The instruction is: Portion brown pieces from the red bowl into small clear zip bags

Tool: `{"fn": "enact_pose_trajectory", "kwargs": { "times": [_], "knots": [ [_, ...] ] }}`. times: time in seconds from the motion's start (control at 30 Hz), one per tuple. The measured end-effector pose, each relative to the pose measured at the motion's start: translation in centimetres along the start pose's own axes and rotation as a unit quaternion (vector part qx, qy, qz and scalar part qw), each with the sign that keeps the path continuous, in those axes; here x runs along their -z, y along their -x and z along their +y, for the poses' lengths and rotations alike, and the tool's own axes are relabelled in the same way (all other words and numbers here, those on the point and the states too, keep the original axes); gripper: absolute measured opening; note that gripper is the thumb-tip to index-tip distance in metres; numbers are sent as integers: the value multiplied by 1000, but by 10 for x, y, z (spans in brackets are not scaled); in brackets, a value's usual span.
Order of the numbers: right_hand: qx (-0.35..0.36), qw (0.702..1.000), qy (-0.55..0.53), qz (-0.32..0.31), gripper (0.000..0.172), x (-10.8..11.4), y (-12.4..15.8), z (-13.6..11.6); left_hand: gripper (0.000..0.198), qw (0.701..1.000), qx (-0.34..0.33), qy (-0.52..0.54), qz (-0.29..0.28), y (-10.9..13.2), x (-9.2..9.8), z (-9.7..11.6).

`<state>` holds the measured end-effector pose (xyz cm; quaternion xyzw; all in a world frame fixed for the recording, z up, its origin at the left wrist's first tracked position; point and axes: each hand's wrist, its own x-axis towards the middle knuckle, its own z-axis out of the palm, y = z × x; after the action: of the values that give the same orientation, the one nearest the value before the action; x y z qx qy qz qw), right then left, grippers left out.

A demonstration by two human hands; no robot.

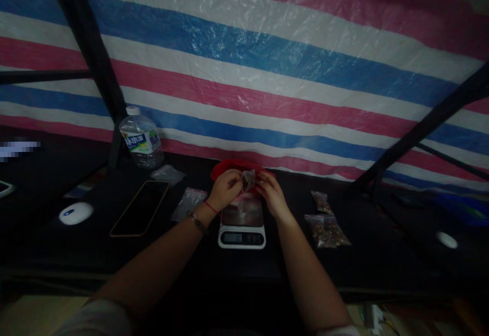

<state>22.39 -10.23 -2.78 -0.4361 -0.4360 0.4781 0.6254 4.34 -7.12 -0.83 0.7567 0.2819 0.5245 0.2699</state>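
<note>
Both my hands meet above the far end of a white digital kitchen scale (242, 239) with a shiny weighing plate. Between them is a small clear plastic bag (249, 179) with something dark inside. My left hand (228, 185) pinches the bag's left side, and a red string and a beaded bracelet circle that wrist. On the other side, the fingers of my right hand (270, 190) are bent in against the bag. Just behind the hands sits a red plastic bag or bowl (239, 164), partly covered by them; its kind is unclear in the dim light.
Filled zip bags (327, 231) lie right on the black table (244, 269). At left are flat clear bags (188, 204), a phone (140, 208), a white mouse-like object (76, 213) and a large plastic bottle (142, 139). Striped sheeting (267, 66) and dark metal bars (86, 35) stand behind.
</note>
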Motion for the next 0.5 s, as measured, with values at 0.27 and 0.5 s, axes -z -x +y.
{"fn": "enact_pose_trajectory", "kwargs": {
  "times": [0.27, 0.5],
  "knots": [
    [-100, 985, -124, -58, 40, 6, 0, -2, 15, 998, 44, -40, 21, -7, 11, -4],
    [-74, 980, -186, -1, 32, 12, -9, 5, 21, 976, 22, -208, -54, -15, 45, -18]
  ]
}}
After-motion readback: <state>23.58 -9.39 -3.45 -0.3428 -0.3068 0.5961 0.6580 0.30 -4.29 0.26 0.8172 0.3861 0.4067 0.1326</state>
